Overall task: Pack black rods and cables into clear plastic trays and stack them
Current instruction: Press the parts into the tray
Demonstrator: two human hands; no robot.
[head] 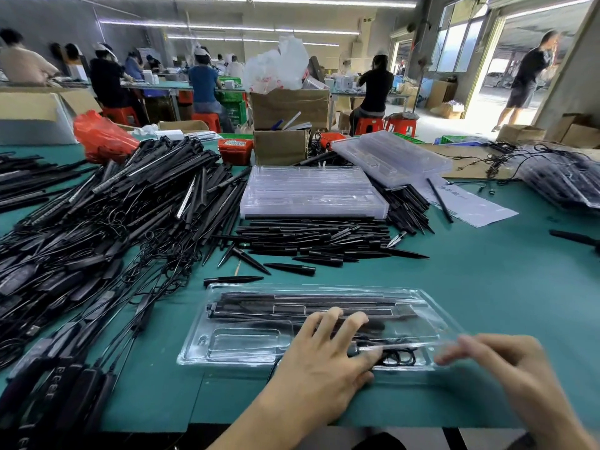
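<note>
A clear plastic tray lies on the green table in front of me, with black rods in its far slots and a coiled black cable in its near right pocket. My left hand presses flat on the tray with straight fingers, beside the cable. My right hand is blurred at the tray's right end, its fingers bent toward the tray edge; whether it holds anything I cannot tell.
A big heap of black rods and cables fills the left. Short pointed rods lie ahead, behind them a stack of empty clear trays. More trays and packed trays sit right. Cardboard boxes stand behind.
</note>
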